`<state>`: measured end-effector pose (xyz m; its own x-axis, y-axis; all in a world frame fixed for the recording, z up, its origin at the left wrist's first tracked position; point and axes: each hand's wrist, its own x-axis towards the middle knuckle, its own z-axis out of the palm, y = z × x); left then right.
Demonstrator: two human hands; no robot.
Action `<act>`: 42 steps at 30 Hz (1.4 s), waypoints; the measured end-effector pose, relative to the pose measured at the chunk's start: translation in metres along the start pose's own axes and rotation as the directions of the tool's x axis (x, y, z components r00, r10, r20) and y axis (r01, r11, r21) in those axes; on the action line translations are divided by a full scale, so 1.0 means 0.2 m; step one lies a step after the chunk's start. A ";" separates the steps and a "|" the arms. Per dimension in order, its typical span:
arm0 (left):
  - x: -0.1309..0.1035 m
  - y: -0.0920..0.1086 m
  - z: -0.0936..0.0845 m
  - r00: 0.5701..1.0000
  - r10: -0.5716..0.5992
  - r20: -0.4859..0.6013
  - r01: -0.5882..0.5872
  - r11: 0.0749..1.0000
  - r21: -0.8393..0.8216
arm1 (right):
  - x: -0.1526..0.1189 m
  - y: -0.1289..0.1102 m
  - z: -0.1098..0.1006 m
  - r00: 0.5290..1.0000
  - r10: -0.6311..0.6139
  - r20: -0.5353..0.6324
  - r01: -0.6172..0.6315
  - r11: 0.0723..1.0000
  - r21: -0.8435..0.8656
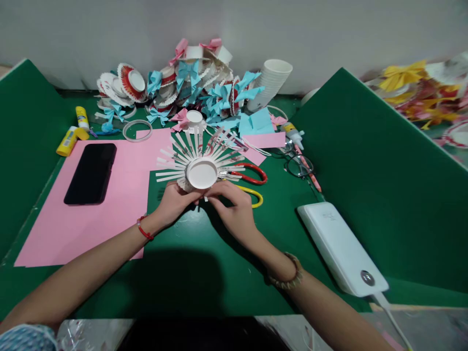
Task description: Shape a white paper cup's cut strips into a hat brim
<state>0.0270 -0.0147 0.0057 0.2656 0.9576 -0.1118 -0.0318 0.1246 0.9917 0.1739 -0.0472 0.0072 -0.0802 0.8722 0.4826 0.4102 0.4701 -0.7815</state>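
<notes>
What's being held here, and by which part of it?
A fringed paper cup, held at its near side by the left grip and the right grip; exact contact is hidden.

I count one fringed paper cup (202,174) between my left hand (176,202) and right hand (236,210); left of them, one smartphone (91,174) and two glue sticks (67,142); to the right, one power bank (340,248) and one pair of eyeglasses (300,165); beyond, one stack of paper cups (271,84).

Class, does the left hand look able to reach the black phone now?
Probably yes: the black phone lies uncovered on pink paper, with nothing standing between it and the left hand, busy at the cut cup.
</notes>
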 end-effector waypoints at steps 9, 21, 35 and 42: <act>0.00 0.01 0.03 0.991 0.133 -0.021 -0.130 0.986 0.105 | -0.01 -0.04 0.02 0.999 -0.024 -0.033 0.020 0.993 -0.118; -0.01 0.01 0.03 0.994 0.099 0.052 -0.107 0.974 0.198 | -0.01 -0.03 0.02 0.925 0.371 -0.082 -0.337 0.901 0.272; -0.03 0.02 0.02 0.998 -0.054 0.045 0.055 0.998 -0.011 | 0.02 -0.03 0.01 0.845 0.525 -0.103 -0.437 0.789 0.431; -0.02 0.03 0.04 0.997 -0.073 -0.012 0.073 0.997 0.028 | 0.01 -0.03 0.02 0.848 0.521 -0.094 -0.437 0.789 0.433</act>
<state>0.0335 -0.0203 0.0126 0.2557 0.9491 -0.1842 0.0145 0.1867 0.9823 0.1673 -0.0487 0.0109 0.2309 0.9722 0.0389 -0.0346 0.0481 -0.9982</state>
